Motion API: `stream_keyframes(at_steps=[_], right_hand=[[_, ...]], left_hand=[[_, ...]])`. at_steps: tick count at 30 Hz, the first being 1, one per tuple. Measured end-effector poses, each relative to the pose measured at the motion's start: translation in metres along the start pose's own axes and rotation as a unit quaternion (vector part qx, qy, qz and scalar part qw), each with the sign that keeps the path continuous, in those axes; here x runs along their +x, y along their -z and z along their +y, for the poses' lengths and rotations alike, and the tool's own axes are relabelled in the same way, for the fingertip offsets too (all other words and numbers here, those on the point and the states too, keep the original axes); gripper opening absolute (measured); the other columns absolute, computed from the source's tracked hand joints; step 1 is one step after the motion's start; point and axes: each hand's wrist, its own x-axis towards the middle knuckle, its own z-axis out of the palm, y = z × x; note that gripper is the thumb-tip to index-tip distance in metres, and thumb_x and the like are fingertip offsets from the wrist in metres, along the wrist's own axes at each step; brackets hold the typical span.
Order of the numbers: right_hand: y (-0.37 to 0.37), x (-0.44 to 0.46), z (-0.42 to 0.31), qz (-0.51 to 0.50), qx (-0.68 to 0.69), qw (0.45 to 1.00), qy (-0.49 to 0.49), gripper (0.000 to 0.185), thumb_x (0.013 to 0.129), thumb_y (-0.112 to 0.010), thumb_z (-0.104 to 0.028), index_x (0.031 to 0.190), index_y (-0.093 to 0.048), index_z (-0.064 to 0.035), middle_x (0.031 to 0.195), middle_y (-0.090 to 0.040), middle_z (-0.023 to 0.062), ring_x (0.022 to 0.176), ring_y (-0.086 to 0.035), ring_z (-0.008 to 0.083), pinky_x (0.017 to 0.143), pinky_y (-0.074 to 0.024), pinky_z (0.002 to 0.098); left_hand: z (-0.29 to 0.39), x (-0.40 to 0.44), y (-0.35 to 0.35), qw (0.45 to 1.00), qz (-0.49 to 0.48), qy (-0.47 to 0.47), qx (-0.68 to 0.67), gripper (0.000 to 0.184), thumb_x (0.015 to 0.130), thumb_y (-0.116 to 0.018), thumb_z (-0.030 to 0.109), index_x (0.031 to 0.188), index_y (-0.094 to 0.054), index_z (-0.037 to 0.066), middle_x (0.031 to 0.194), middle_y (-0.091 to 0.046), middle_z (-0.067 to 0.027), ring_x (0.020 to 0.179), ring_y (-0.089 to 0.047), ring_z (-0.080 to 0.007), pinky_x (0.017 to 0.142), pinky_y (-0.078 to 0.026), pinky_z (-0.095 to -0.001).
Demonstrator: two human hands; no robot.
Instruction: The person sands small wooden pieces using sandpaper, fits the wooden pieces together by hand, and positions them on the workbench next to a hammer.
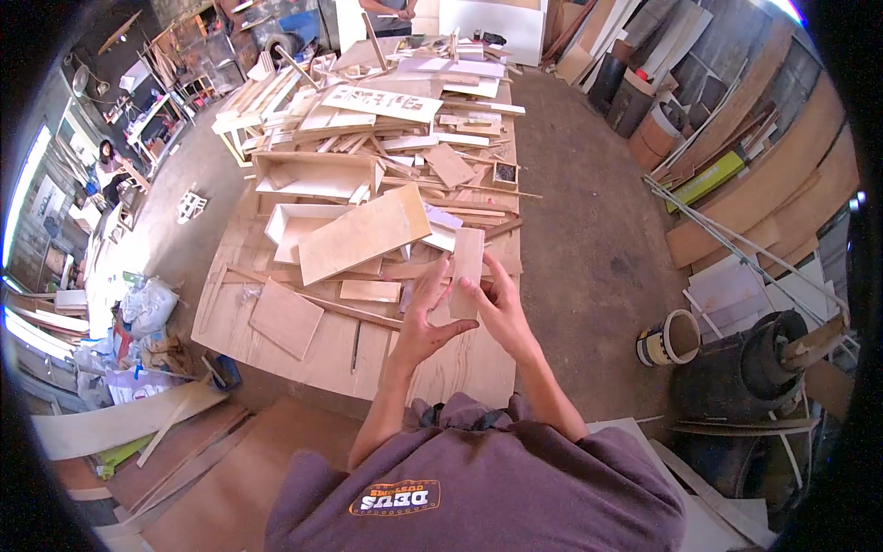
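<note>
Dark purplish cloth of my T-shirt (pixel 552 478) is closest, its chest lettering upside down to me. Just beyond it, between my two hands, is a small rectangular piece of wood (pixel 470 262), raised with its long side pointing away from me. My right hand (pixel 501 313) grips it, thumb laid across the broad face and fingers curled behind the right edge. My left hand (pixel 425 317) is spread wide, its thumb stretched out below the near end and its fingers up beside the left edge; whether those fingertips touch the wood I can't tell.

Under and ahead of my hands is a broad wooden table (pixel 317 366). Just left of my left hand lies a short pale block (pixel 371 291), and farther left a flat wooden panel (pixel 286 318). Ahead and to the left, a larger yellowish panel (pixel 365 235) lies slantwise across a white open box (pixel 292 221), with another open wooden box (pixel 313 175) behind it. Straight past my fingers, a heap of boards and offcuts (pixel 451 166) runs toward the far end, where a person (pixel 391 18) stands with forearms in front of the body. Well to the right of my hands, a bucket (pixel 654 348) is on the floor (pixel 589 230), close to a black drum (pixel 727 382). Far off to the left, another person (pixel 112 170) sits.
</note>
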Motion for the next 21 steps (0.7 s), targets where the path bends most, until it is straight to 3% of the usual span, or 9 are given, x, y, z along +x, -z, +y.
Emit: stream_keyframes(at_steps=[1,4,6,13,14,15,17,20,21], right_hand=[[0.002,-0.003,0.0,0.002,0.0,1.0,0.003,0.057,0.099,-0.059,-0.02,0.145,-0.034,0.0001,0.107,-0.067,0.014,0.094,-0.065,0.0168,0.08,-0.0518,0.0296],[0.007,-0.009,-0.003,-0.012,-0.038,0.998,0.044,0.059,0.098,-0.06,-0.02,0.147,-0.033,0.0009,0.108,-0.067,0.0151,0.096,-0.065,0.017,0.081,-0.0522,0.0314],[0.011,-0.017,-0.013,-0.071,-0.028,0.997,0.004,0.067,0.097,-0.062,-0.022,0.151,-0.028,0.0002,0.101,-0.065,0.0071,0.088,-0.057,0.0087,0.075,-0.0485,0.025],[0.023,-0.029,-0.02,-0.112,-0.124,0.986,0.006,0.066,0.097,-0.062,-0.025,0.15,-0.031,0.0004,0.087,-0.064,0.0041,0.079,-0.051,0.0066,0.07,-0.0462,0.0259],[0.023,-0.031,-0.023,-0.123,-0.126,0.984,-0.002,0.066,0.097,-0.061,-0.026,0.15,-0.031,0.0006,0.096,-0.065,0.0103,0.087,-0.056,0.011,0.077,-0.0485,0.0292],[0.023,-0.032,-0.025,-0.134,-0.129,0.983,-0.011,0.065,0.098,-0.06,-0.026,0.149,-0.032,0.0008,0.104,-0.067,0.0165,0.095,-0.061,0.0153,0.084,-0.0509,0.0325],[0.024,-0.031,-0.031,-0.139,-0.157,0.977,-0.029,0.065,0.098,-0.06,-0.025,0.15,-0.031,0.0007,0.106,-0.067,0.0159,0.096,-0.061,0.0162,0.083,-0.0512,0.0326],[0.022,-0.031,-0.022,-0.111,-0.127,0.985,-0.027,0.066,0.098,-0.06,-0.024,0.151,-0.028,0.0003,0.111,-0.065,0.0138,0.097,-0.062,0.0169,0.081,-0.0516,0.0318],[0.021,-0.031,-0.015,-0.076,-0.066,0.995,-0.004,0.067,0.099,-0.06,-0.022,0.152,-0.026,0.0,0.114,-0.064,0.0124,0.097,-0.062,0.0168,0.08,-0.0517,0.0309]], left_hand=[[0.002,0.002,0.001,0.999,-0.001,-0.03,0.042,0.11,0.064,-0.091,0.02,0.152,-0.027,0.008,0.157,-0.026,-0.0113,0.143,-0.029,-0.026,0.108,-0.044,-0.045],[0.011,0.004,0.004,0.998,-0.029,-0.03,0.053,0.123,0.059,-0.093,0.022,0.155,-0.016,0.01,0.16,-0.015,-0.0111,0.144,-0.023,-0.0296,0.105,-0.047,-0.0482],[0.012,0.007,0.006,0.995,-0.041,-0.062,0.074,0.129,0.057,-0.094,0.022,0.156,-0.012,0.012,0.161,-0.012,-0.0111,0.145,-0.021,-0.0322,0.105,-0.046,-0.0485],[0.021,0.007,0.011,0.979,-0.076,-0.119,0.149,0.142,0.053,-0.095,0.025,0.156,0.002,0.017,0.161,-0.006,-0.0155,0.145,-0.015,-0.0401,0.104,-0.046,-0.0493],[0.019,0.006,0.011,0.978,-0.078,-0.117,0.157,0.142,0.053,-0.095,0.025,0.156,0.003,0.018,0.161,-0.005,-0.0161,0.145,-0.014,-0.0404,0.104,-0.046,-0.0494],[0.015,0.005,0.011,0.978,-0.096,-0.116,0.141,0.147,0.051,-0.095,0.028,0.155,0.008,0.014,0.161,-0.002,-0.0204,0.145,-0.014,-0.0423,0.11,-0.035,-0.0491],[0.01,0.004,0.012,0.978,-0.115,-0.117,0.126,0.153,0.05,-0.096,0.031,0.154,0.014,0.01,0.16,0.0,-0.0246,0.144,-0.014,-0.0443,0.116,-0.024,-0.0488],[0.014,0.005,0.012,0.981,-0.11,-0.106,0.122,0.151,0.05,-0.095,0.03,0.155,0.012,0.013,0.16,-0.003,-0.0252,0.145,-0.015,-0.044,0.116,-0.026,-0.049],[0.015,0.007,0.011,0.982,-0.073,-0.135,0.108,0.143,0.053,-0.094,0.026,0.156,0.004,0.015,0.16,-0.008,-0.0211,0.144,-0.017,-0.0414,0.11,-0.034,-0.0479]])
